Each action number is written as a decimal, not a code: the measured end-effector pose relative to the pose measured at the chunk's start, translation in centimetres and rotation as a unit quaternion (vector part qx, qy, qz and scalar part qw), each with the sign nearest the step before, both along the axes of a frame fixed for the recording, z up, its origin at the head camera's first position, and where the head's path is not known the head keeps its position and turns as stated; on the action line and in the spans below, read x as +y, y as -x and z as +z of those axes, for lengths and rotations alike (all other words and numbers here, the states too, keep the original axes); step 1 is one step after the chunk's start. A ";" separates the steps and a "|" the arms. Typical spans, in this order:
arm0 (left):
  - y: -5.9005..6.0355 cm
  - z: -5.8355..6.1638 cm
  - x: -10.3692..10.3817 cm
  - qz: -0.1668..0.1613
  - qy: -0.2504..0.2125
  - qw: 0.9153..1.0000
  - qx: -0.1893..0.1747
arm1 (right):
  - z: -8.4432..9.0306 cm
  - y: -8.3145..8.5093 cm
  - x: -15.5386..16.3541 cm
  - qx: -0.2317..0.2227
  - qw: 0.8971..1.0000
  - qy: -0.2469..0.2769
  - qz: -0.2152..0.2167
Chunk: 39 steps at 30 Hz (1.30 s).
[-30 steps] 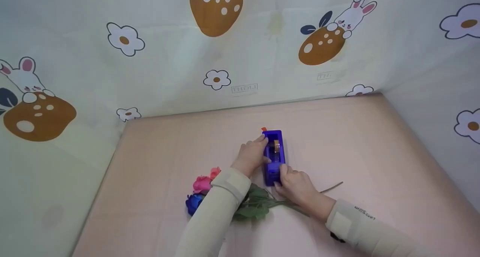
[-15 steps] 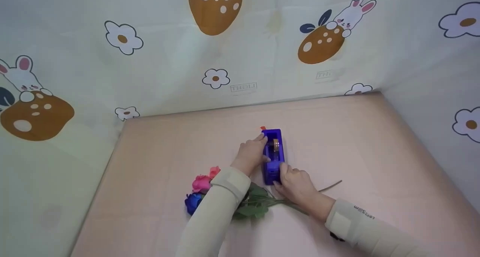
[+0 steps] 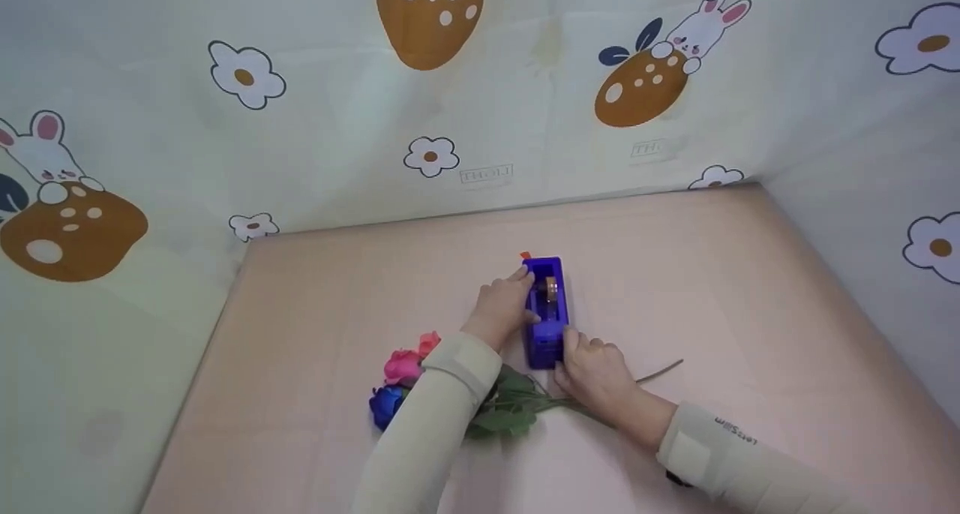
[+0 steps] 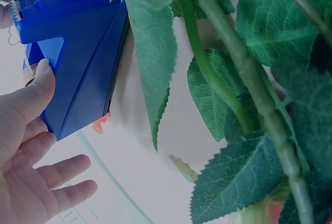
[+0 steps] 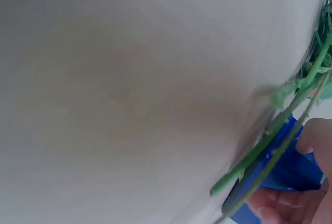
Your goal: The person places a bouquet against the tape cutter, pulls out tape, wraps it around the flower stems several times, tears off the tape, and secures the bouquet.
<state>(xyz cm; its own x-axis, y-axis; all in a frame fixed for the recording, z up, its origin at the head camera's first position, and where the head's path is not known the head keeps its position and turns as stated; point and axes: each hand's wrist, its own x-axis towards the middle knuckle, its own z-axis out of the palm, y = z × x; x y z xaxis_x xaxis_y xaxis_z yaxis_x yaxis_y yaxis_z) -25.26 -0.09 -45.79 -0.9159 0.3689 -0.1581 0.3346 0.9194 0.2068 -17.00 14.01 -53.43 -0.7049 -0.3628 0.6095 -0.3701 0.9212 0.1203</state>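
A blue tape dispenser (image 3: 546,311) stands on the pink table (image 3: 337,289), with a roll of tape showing in its top and an orange tab at its far end. My left hand (image 3: 516,298) rests against its left side. In the left wrist view the thumb (image 4: 36,86) presses the blue dispenser (image 4: 78,53) while the other fingers lie straight and apart from it. My right hand (image 3: 576,350) grips the dispenser's near end. In the right wrist view its fingers (image 5: 311,138) curl round the blue body (image 5: 288,169).
A bunch of artificial flowers (image 3: 405,383), pink and blue with green leaves (image 3: 510,413), lies under my forearms. Its stem (image 3: 660,371) sticks out to the right. Fabric walls printed with rabbits and flowers (image 3: 480,124) close off the table at the back and on both sides.
My right hand has drawn back slightly from the dispenser's near end, toward me and to the right. The left hand and the dispenser have stayed in place.
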 end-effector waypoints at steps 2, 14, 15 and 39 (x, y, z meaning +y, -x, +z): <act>0.0 0.0 0.0 0.000 -0.003 1.000 0.000 | 0.1 -0.5 0.2 0.014 1.000 0.003 0.004; 0.1 -0.2 0.2 0.005 0.001 1.000 -0.001 | 0.7 0.0 -0.9 0.017 0.998 -0.035 -0.049; 0.1 -0.3 0.2 0.006 -0.001 1.000 -0.004 | 0.6 0.1 -1.0 0.014 0.998 -0.035 -0.051; 0.0 -0.1 0.0 0.007 -0.008 1.000 -0.006 | -0.5 0.8 -0.9 0.086 0.996 -0.031 -0.011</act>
